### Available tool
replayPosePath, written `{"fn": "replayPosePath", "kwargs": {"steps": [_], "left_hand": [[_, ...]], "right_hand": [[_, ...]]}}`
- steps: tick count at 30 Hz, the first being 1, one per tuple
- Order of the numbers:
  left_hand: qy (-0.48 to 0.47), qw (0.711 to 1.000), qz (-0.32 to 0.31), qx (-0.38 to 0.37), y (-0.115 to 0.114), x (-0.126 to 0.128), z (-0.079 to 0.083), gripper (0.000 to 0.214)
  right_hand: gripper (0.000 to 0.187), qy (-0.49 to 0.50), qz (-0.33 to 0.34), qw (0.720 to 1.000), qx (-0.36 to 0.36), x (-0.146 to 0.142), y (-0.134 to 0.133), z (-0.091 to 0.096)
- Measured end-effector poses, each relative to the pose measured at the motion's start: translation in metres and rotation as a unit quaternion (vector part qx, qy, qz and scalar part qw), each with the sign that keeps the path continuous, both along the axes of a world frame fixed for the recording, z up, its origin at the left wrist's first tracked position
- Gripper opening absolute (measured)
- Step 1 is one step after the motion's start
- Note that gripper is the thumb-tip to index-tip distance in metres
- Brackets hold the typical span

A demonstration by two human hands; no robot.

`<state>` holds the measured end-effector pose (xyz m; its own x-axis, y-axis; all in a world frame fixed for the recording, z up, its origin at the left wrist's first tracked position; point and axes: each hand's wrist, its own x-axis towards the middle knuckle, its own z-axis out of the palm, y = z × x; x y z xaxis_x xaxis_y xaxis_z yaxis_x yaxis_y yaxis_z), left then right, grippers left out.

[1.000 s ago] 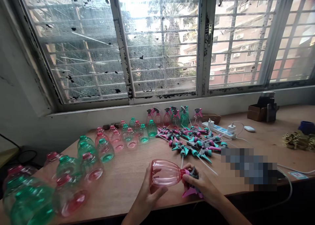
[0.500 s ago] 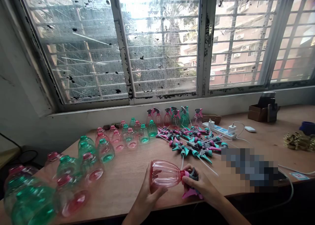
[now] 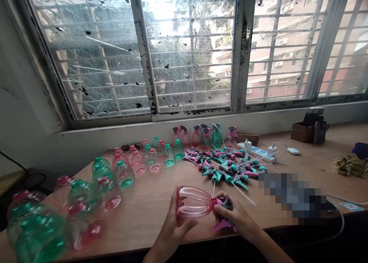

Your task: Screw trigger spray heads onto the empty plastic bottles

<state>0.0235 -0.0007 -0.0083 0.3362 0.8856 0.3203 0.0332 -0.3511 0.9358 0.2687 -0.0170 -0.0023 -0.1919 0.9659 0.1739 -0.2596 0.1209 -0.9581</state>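
Observation:
A clear pink plastic bottle (image 3: 193,201) lies on its side just above the wooden table's (image 3: 149,211) front edge. My left hand (image 3: 172,226) is wrapped round its body from below. My right hand (image 3: 235,217) is closed on the pink and grey trigger spray head (image 3: 224,213) that sits at the bottle's neck. A heap of loose pink and teal spray heads (image 3: 227,167) with thin tubes lies just beyond my hands.
Several empty pink and green bottles (image 3: 86,194) crowd the table's left side and run toward the window. A few bottles with spray heads (image 3: 202,136) stand by the sill. A white power strip (image 3: 257,152), a cardboard box (image 3: 309,127) and gold ribbon (image 3: 349,164) lie to the right.
Both hands keep the same grip on the bottle and spray head. The view has tilted slightly; nothing on the table has moved.

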Motion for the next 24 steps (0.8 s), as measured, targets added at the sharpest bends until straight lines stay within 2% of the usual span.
{"fn": "replayPosePath", "kwargs": {"steps": [4,12,16,19,24], "left_hand": [[-0.008,0.999,0.008,-0.037,0.0008,-0.0008,0.0019,0.089],[-0.033,0.999,-0.005,-0.02,0.0057,0.0006,-0.0027,0.097],[-0.033,0.999,0.011,-0.009,0.0046,-0.0001,-0.0048,0.098],[-0.037,0.999,0.008,-0.024,0.004,-0.0003,-0.0031,0.093],[-0.026,1.0,-0.003,0.0,0.0031,-0.0003,0.0005,0.094]], "right_hand": [[0.036,-0.009,-0.002,1.0,0.004,0.001,0.001,-0.0026],[0.038,-0.002,-0.008,1.0,0.004,0.0011,0.0036,-0.0063],[0.035,-0.013,0.004,1.0,0.013,0.0011,0.001,-0.0046],[0.034,-0.019,0.009,1.0,0.014,0.0008,0.0006,-0.0039],[0.032,-0.003,0.001,1.0,0.013,0.0007,0.0006,-0.0036]]}}
